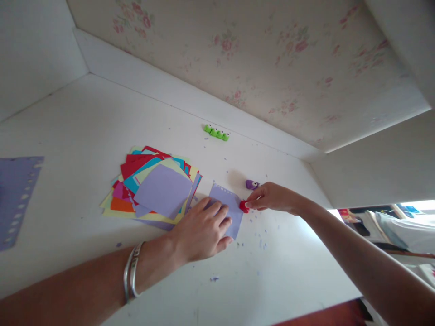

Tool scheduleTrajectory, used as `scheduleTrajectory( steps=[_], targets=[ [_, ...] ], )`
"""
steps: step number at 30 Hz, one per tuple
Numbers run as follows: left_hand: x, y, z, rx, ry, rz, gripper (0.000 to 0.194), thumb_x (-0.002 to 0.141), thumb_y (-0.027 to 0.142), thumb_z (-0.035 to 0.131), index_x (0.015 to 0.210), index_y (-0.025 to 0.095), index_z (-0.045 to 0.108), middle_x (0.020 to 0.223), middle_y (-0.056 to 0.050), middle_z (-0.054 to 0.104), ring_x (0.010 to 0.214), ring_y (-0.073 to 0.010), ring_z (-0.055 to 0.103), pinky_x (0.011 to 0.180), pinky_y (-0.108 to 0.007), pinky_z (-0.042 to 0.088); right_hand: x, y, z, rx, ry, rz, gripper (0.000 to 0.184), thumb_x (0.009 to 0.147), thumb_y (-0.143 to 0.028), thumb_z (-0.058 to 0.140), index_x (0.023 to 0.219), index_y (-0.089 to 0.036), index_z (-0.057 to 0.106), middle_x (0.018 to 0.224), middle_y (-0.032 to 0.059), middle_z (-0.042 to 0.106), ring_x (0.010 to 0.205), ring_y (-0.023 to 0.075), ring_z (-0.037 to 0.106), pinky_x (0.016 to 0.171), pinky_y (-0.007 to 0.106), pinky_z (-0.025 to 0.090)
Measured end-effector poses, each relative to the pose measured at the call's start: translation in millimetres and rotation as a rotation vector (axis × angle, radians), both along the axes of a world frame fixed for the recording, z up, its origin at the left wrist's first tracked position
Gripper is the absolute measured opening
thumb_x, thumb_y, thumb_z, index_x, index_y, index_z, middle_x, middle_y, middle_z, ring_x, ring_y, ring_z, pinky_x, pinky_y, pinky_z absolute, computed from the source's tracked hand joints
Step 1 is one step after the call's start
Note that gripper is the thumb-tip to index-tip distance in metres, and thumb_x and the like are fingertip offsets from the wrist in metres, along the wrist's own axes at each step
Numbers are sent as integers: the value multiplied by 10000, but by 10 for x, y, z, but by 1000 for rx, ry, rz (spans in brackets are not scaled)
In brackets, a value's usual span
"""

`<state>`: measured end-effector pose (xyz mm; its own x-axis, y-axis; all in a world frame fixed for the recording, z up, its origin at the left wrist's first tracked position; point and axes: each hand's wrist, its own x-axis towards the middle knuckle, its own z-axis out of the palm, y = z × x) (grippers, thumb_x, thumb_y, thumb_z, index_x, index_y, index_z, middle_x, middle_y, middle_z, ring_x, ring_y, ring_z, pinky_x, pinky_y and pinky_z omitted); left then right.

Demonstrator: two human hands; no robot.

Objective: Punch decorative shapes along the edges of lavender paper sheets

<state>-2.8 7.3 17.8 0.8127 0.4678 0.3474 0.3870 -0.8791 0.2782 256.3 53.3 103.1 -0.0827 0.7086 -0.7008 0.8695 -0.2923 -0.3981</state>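
Note:
My left hand [205,231] lies with its fingers spread across a small purple paper sheet [234,210], pressing it against the white table. Small holes run along the sheet's top edge. At the sheet's right edge, my right hand [263,199] pinches a small red paper punch [244,206] between thumb and fingers; the fingers cover part of it. Just behind that hand sits a purple toy-like piece with eyes [252,184], partly hidden. Beside my left hand is a fanned pile of coloured paper squares [163,190], a purple one on top.
A row of several small green pieces with eyes [216,132] stands near the back ledge. Another purple sheet with a row of holes [16,199] lies at the far left. Tiny purple paper bits [214,279] are scattered on the table. A floral panel [238,59] rises behind.

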Motion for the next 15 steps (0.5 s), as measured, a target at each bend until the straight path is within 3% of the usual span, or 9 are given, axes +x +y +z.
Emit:
scheduleTrajectory(
  steps=[9, 15],
  targets=[
    [-13, -7, 4, 2, 21, 7, 391, 987, 461, 472, 1172, 165, 649, 1249, -114, 628, 1141, -271, 543, 1013, -463, 376, -28, 62, 34, -37, 24, 37, 291, 743, -488, 737, 832, -228, 831, 717, 59, 723, 693, 189, 627, 664, 306, 537],
    [-10, -3, 4, 4, 16, 3, 382, 983, 450, 482, 1164, 159, 651, 1247, -117, 631, 1136, -274, 544, 1011, -469, 377, -8, 57, 4, -48, 35, -11, 265, 730, -461, 747, 827, -229, 831, 748, 75, 744, 742, 220, 661, 690, 325, 558]
  ],
)
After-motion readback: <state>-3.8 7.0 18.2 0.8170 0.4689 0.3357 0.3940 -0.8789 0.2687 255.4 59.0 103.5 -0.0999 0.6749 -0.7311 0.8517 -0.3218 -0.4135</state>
